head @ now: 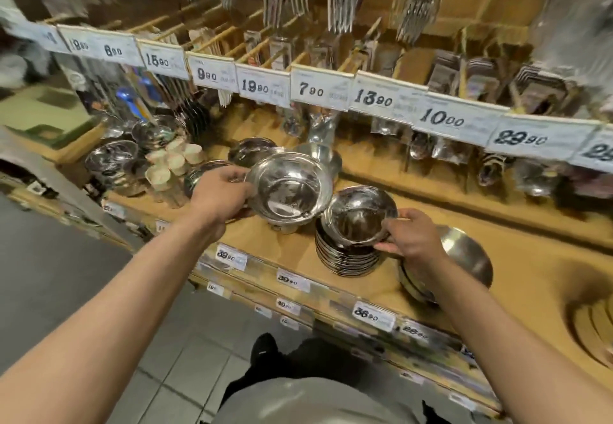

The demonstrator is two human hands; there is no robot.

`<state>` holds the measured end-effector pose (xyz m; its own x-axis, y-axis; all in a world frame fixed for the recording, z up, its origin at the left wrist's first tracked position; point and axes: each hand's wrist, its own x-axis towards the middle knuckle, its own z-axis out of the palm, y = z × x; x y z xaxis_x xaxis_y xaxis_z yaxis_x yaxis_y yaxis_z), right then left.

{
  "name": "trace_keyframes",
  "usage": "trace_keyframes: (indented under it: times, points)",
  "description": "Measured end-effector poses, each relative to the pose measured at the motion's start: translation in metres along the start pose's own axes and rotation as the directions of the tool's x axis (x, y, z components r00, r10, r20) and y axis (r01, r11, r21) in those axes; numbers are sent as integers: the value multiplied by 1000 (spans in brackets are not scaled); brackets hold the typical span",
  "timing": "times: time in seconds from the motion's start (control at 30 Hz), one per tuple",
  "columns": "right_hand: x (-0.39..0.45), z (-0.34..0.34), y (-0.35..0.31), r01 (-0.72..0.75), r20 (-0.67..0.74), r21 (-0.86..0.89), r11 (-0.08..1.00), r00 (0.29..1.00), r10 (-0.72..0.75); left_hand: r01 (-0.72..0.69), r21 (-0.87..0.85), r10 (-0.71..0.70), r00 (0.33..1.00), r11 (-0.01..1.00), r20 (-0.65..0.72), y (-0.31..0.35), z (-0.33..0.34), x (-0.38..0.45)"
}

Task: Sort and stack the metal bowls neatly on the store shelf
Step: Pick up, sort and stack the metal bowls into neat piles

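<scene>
Bowls are mid-sort on the wooden shelf [497, 258]: left hand [222, 196] grips a large bowl [290, 188] by its rim, apparently lifted, while right hand [409, 234] pinches the top bowl [358, 216] of the nested stack [345, 258], probably steadying it.

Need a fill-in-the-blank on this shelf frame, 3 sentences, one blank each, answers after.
1. The left hand holds the larger bowl by its ____ .
2. The right hand grips the top bowl of a ____ of dark-rimmed bowls.
3. The price tag on the rail straight above the larger bowl reads ____ .

Missing words: rim; stack; 7.90
</scene>
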<state>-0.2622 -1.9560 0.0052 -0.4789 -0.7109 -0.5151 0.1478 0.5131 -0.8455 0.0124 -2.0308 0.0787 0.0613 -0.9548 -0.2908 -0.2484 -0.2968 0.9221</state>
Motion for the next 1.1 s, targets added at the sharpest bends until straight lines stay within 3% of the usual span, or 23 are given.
trace_keyframes:
  times: [0.3, 0.47, 0.63, 0.83, 1.1]
  points:
    - [6, 9, 11, 37, -75, -8, 999, 996, -37, -32, 56, 23, 987, 998, 156, -1, 43, 6]
    - [2, 7, 20, 80, -184, -226, 971, 975, -123, -4, 63, -7, 984, 998, 177, -2, 56, 12]
    - [-3, -2, 15, 162, -194, -364, 917, 950, -244, 23, 59, -35, 977, 998, 210, -6, 59, 12]
    - [11, -9, 0, 116, -55, -266, 957, 989, -135, 10, 52, -20, 978, 999, 208, -6, 58, 8]
    - [12, -7, 8, 52, -69, -159, 986, 996, -64, 13, 32, -18, 982, 999, 187, -5, 60, 9]
